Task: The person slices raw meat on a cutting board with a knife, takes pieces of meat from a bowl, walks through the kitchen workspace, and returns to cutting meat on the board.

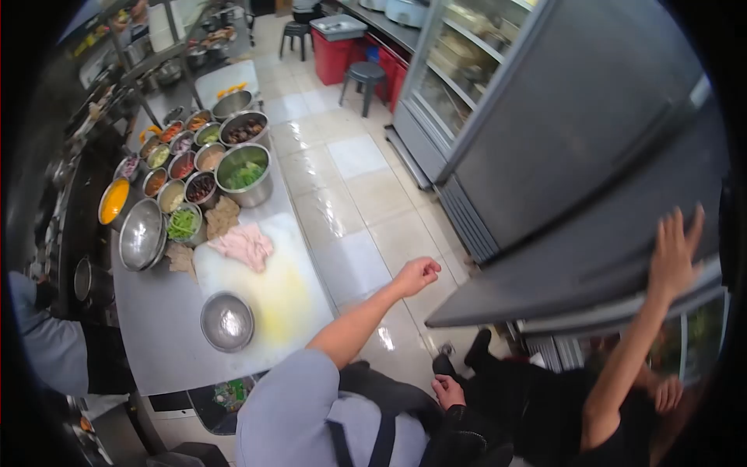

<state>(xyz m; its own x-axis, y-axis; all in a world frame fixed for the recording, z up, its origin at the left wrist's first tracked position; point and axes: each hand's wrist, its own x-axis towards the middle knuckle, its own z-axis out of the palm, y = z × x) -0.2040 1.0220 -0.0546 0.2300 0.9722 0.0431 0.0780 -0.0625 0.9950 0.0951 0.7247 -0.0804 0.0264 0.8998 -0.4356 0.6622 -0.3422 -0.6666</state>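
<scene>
My left hand (pixel 416 277) is stretched forward over the floor, right of the worktable, fingers curled with nothing visible in them. Low in the middle, my right hand (pixel 448 391) is close to black cloth, its fingers bent inward; whether they hold anything is hidden. To the left, a steel bowl (pixel 227 321) rests on a white cutting board (pixel 299 257) with yellow stains. A pink cloth (pixel 243 246) lies crumpled at the board's far end. Neither hand touches these things.
A co-worker in black at right has a raised hand (pixel 675 253) at the swung-out grey fridge door (pixel 576 226). Several steel pots of chopped food, including leafy greens (pixel 243 176), crowd the worktable (pixel 159 342). Another person's sleeve (pixel 50 350) shows at left. A stool (pixel 366 74) stands farther off.
</scene>
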